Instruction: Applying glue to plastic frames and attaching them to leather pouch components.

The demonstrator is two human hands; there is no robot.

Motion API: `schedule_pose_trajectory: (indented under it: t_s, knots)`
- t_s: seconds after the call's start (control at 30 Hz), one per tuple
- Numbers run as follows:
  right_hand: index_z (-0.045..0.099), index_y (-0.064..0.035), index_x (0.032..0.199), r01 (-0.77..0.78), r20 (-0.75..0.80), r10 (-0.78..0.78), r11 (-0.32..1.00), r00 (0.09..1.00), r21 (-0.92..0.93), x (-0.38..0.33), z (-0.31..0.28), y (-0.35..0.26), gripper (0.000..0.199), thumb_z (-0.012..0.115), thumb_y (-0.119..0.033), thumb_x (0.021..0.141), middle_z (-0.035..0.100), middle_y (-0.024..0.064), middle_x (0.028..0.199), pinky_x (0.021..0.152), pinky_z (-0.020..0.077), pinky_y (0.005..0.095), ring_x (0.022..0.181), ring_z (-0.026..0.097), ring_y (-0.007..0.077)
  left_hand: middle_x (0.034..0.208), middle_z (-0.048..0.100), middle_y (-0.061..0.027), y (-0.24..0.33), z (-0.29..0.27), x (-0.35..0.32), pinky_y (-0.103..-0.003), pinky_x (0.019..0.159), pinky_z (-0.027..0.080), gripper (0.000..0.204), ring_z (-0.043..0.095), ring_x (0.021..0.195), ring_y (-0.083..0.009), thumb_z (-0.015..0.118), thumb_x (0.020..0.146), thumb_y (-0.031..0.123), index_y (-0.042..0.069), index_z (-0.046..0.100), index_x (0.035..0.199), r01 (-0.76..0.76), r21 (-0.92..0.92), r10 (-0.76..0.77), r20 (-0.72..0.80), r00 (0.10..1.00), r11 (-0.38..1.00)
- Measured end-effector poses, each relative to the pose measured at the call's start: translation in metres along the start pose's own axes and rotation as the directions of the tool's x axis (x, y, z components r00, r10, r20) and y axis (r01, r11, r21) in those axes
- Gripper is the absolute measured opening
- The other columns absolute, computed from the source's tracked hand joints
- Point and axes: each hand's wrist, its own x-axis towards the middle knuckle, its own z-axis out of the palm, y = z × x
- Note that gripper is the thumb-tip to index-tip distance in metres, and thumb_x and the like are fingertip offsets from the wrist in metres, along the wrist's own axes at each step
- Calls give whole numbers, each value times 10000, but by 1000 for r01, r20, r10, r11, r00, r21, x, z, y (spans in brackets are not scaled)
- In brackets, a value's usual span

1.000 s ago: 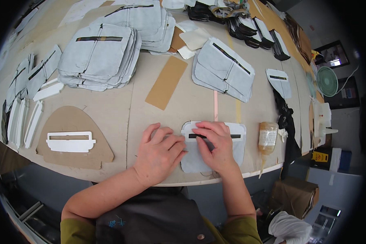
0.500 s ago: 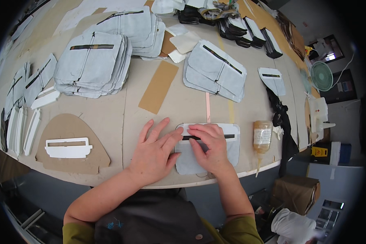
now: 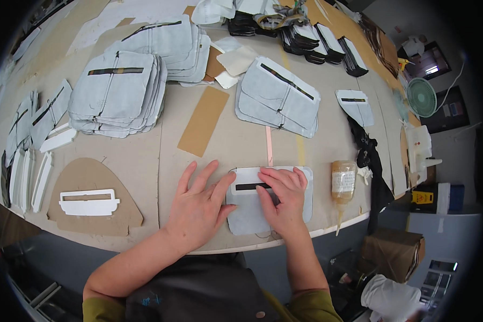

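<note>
A pale grey fabric panel (image 3: 247, 212) lies flat at the table's near edge, with a white strip and a dark slot across its upper part. My right hand (image 3: 285, 201) rests on it, fingers bent over the white strip and thumb apart at the slot; nothing shows in its grasp. Fingers spread, my left hand (image 3: 196, 206) is at the panel's left edge, with index finger and thumb close to it. Part of the slot is hidden under my right hand. A clear bottle of amber liquid (image 3: 343, 181) lies right of the panel, its nozzle toward me.
Stacks of similar panels (image 3: 112, 91) stand at the back left, and several more (image 3: 279, 96) lie beyond my hands. A brown card strip (image 3: 204, 121) is nearby. At left, a white frame (image 3: 89, 210) sits on a cardboard template (image 3: 86, 172). Black cloth (image 3: 378, 177) hangs over the right edge.
My right hand has slid a little to the right along the white strip, uncovering more of it. The left hand's fingers have drawn back to the panel's left edge. The view has shifted slightly.
</note>
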Motion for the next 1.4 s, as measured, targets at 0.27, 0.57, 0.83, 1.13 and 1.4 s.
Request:
schedule_pose_trajectory:
  t_s: [0.27, 0.57, 0.83, 1.13, 1.4]
  knots:
    - [726, -89, 1096, -22, 37, 21, 1000, 999, 22, 2, 1, -1, 265, 732, -58, 833, 697, 15, 1196, 1111, 319, 488, 1089, 623, 235, 1321, 616, -143, 16, 26, 27, -476, 1130, 364, 592, 538, 1272, -322, 691, 871, 105, -1, 469, 1410, -140, -52, 136, -81, 987, 989]
    - [691, -42, 1153, -164, -202, 161, 986, 966, 0, -22, -29, 45, 314, 702, -30, 839, 677, 107, 1232, 1047, 400, 456, 1124, 594, 321, 1370, 600, -156, 14, 30, 23, -466, 1128, 372, 629, 549, 1278, -318, 710, 873, 130, -14, 452, 1428, -111, -6, 111, -20, 994, 994]
    - [646, -56, 1212, -272, -281, 296, 955, 913, 119, -25, -27, 43, 383, 701, -5, 836, 682, 113, 1160, 986, 430, 417, 1092, 592, 325, 1315, 634, -168, 40, 50, 60, -409, 1036, 459, 462, 578, 1239, -303, 625, 897, 66, -22, 555, 1345, -388, -10, 386, -67, 920, 922]
    - [659, -75, 1201, -324, -251, 323, 945, 913, 38, -28, -24, 44, 347, 660, 19, 867, 712, 57, 1079, 979, 418, 404, 1022, 620, 275, 1146, 721, -136, 33, 68, 69, -401, 975, 496, 405, 642, 1138, -270, 632, 855, 39, 5, 654, 1258, -311, -53, 298, -170, 939, 949]
    - [674, -97, 1220, -311, -185, 325, 945, 927, 101, -30, -33, 48, 385, 661, 21, 854, 711, 52, 1116, 1000, 412, 391, 1048, 609, 266, 1091, 732, -117, 34, 67, 70, -404, 948, 492, 385, 645, 1120, -260, 647, 873, 30, 12, 662, 1257, -317, -95, 298, -173, 939, 944]
